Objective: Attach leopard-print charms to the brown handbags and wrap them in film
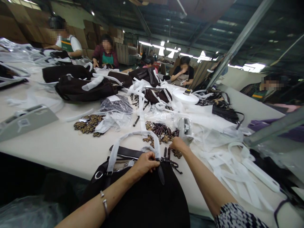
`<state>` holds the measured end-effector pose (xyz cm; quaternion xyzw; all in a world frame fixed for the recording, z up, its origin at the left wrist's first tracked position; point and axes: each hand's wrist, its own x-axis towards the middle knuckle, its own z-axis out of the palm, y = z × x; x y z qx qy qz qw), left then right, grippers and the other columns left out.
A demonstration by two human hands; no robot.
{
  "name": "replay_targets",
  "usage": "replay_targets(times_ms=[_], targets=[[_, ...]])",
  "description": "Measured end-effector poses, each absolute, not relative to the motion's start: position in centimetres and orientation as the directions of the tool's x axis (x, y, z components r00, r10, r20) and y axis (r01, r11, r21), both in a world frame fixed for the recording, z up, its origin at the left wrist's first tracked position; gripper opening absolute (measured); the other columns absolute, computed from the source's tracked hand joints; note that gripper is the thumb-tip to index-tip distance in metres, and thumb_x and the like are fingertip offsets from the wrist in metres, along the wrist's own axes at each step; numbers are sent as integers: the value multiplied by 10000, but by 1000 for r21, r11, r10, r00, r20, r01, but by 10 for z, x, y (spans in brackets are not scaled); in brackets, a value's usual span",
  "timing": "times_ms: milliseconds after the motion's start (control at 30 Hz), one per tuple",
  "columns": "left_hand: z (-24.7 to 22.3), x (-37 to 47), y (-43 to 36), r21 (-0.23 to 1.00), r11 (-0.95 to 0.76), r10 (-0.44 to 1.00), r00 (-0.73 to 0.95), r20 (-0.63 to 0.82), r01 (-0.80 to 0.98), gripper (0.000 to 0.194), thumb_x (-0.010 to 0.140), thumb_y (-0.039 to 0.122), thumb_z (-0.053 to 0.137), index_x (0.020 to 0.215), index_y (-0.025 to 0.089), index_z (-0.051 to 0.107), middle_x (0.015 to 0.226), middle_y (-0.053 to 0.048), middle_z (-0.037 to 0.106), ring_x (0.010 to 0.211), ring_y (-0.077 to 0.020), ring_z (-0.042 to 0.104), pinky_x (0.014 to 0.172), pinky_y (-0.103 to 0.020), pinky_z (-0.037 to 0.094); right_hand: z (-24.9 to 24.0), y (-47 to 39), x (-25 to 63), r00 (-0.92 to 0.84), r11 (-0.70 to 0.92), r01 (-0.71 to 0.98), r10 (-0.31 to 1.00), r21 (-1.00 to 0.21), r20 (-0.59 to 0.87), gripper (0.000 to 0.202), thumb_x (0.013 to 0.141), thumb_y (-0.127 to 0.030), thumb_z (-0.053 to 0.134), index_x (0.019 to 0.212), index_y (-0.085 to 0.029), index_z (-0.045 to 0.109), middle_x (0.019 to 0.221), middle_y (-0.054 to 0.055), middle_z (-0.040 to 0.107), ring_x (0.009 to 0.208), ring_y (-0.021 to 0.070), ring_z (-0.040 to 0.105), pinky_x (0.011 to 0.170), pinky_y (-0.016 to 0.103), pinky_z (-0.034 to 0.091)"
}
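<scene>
A dark bag (147, 193) with white-wrapped handles stands at the table's front edge, its zipped top partly open over a pale lining. My left hand (147, 163) is closed in a pinch at the bag's top edge, by the foot of the wrapped handle (115, 152); what its fingers hold is too small to name. To the right of the bag, my right hand (179, 145) reaches to the heap of leopard-patterned charms (163, 133), fingers closed at its edge. Whatever is between those fingertips is hidden. Short dark straps (167, 153) lie between the hands.
More dark bags (85, 87) lie across the table (78, 158). Another pile of patterned charms (89, 124) sits left of centre, a tape dispenser (28, 122) farther left. White strips (237, 171) spread on the right, near a slanting metal post (239, 41). Several people sit beyond.
</scene>
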<state>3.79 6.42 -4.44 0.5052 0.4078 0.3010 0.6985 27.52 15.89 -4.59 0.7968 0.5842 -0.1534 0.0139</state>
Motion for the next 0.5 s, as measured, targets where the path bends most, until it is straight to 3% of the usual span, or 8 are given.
replay_targets(times_ms=[233,500], targets=[[-44,35,64,937,333,817,528,-231,-105,331,613,281,734,839,159,526,655,56,568,468,-66,525,422,-181,438,-22,147,279,217,-400,875,827,-272,-518,320,934,-333,590,1202,-160,581,1198,88,607,1003,217,628,841,414,548],[-48,36,63,941,314,841,495,-217,-122,347,650,343,755,818,163,510,550,85,524,414,-60,496,410,-172,414,-27,126,286,244,-507,656,843,-558,-480,332,922,-351,605,1187,-152,590,1183,73,611,1000,234,629,832,413,550]])
